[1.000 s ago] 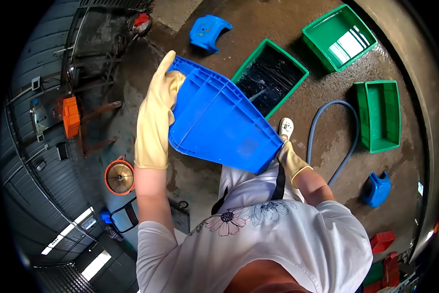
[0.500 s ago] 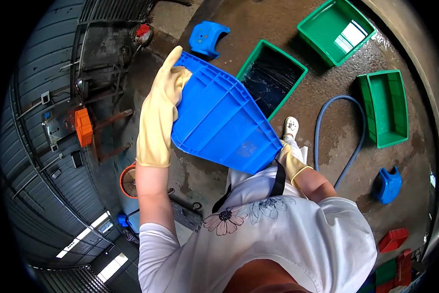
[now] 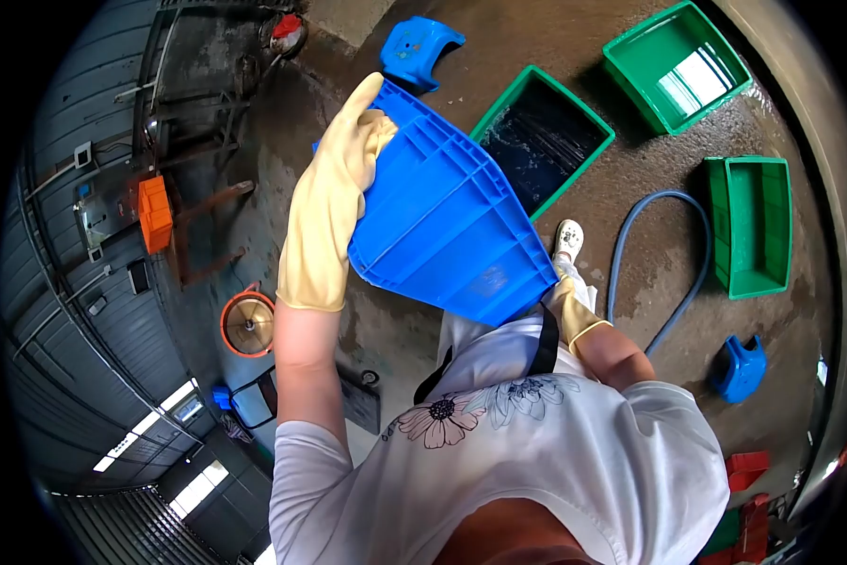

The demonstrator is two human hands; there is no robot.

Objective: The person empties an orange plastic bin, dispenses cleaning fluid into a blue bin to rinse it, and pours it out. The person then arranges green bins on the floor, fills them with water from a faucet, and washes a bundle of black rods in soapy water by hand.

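A blue plastic crate (image 3: 451,212) is held tilted in front of my body, its ribbed outside facing me. My left hand (image 3: 348,169), in a long cream rubber glove, grips the crate's upper left edge, with one finger stretched along the rim. In a matching glove, my right hand (image 3: 570,306) is closed on the crate's lower right corner, close to my leg. Beyond the crate, a green tub (image 3: 599,139) with dark liquid stands on the wet floor, partly hidden by the crate.
Two more green tubs, one with water (image 3: 614,58) and another (image 3: 787,226), stand at right. A blue hose (image 3: 617,254) loops on the floor. Blue stools (image 3: 414,47) (image 3: 745,369) stand around. At left are an orange bin (image 3: 155,215) and a round orange-rimmed bucket (image 3: 227,330).
The crate and both hands have shifted slightly right in view, with the grip unchanged. The round bucket at left shows more fully, and the surroundings have shifted as the camera turned.
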